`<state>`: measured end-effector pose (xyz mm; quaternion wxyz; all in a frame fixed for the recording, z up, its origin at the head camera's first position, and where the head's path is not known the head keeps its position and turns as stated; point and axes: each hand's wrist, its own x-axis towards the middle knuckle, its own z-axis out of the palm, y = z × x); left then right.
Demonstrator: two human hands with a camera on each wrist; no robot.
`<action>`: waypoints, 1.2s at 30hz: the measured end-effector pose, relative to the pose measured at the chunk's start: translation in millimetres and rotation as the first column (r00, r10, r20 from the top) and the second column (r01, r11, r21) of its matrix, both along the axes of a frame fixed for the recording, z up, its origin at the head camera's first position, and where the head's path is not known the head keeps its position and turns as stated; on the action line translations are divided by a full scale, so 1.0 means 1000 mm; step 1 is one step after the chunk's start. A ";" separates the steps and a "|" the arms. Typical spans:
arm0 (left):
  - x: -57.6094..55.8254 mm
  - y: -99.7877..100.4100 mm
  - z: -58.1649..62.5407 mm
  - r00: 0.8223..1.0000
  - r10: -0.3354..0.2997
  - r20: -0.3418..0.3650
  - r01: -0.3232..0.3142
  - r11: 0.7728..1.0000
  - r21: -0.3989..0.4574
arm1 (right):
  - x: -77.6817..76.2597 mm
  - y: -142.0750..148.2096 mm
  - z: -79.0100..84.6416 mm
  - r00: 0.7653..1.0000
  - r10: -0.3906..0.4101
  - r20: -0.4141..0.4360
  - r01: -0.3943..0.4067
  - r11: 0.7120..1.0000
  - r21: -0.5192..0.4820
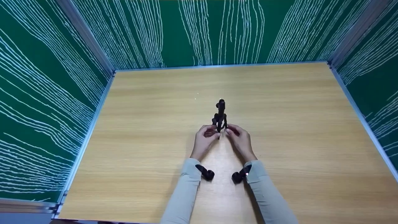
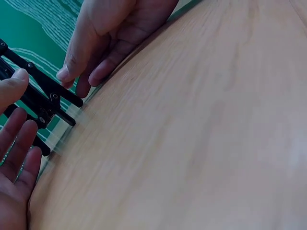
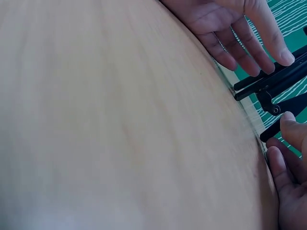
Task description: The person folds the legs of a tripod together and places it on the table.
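A small black tripod stands on the wooden table with its legs partly spread. My left hand is at its left side; thumb and fingertips hold a leg, the other fingers fairly straight. On the opposite side my right hand pinches another leg near its foot between thumb and fingers. In the left wrist view the tripod's legs show between both hands, their feet low at the tabletop. The right wrist view shows the hinged legs from the other side, the upper part cut off by the frame.
The light wooden tabletop spreads around the hands. Green panels with white wavy lines wall it at the back and both sides, joined by metal posts. Tiny white specks lie beyond the tripod. A black camera is strapped to each wrist.
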<state>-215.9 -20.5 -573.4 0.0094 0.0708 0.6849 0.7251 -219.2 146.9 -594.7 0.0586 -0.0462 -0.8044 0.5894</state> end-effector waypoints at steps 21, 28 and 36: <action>-0.002 0.003 0.003 1.000 0.016 0.002 -0.016 0.999 -0.034 | -0.010 -0.009 0.003 0.999 -0.043 0.032 0.040 0.996 0.086; -0.003 0.003 0.000 1.000 0.007 0.000 -0.007 1.000 -0.003 | -0.012 -0.009 0.002 0.998 -0.059 0.029 0.055 0.993 0.108; -0.001 0.001 0.003 0.999 0.020 -0.031 -0.021 0.999 -0.046 | -0.012 -0.010 0.002 0.997 -0.075 0.034 0.071 0.992 0.103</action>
